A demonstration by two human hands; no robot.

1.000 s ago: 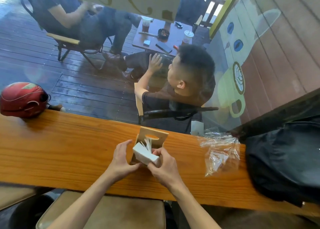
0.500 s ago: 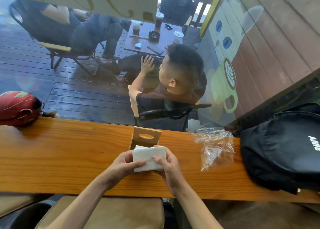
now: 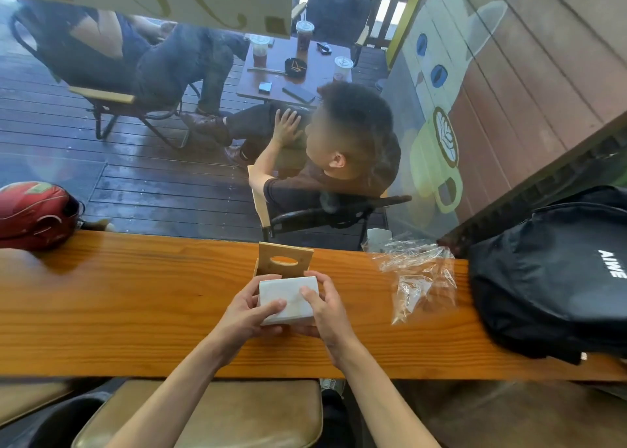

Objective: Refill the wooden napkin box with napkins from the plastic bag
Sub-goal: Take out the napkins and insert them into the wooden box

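Observation:
A white stack of napkins is held flat between both hands, just in front of the wooden napkin box. My left hand grips the stack's left side with the thumb on top. My right hand holds its right side. The box stands upright on the wooden counter, its oval-slotted panel visible behind the stack; its inside is hidden. A crumpled clear plastic bag lies on the counter to the right.
A black backpack fills the counter's right end. A red helmet sits at the far left. A window runs along the counter's far edge, with people seated outside. A padded stool is below me.
The napkin stack went from tilted and fanned at the box to squared and flat in both hands, drawn slightly toward me. The view shifted a little.

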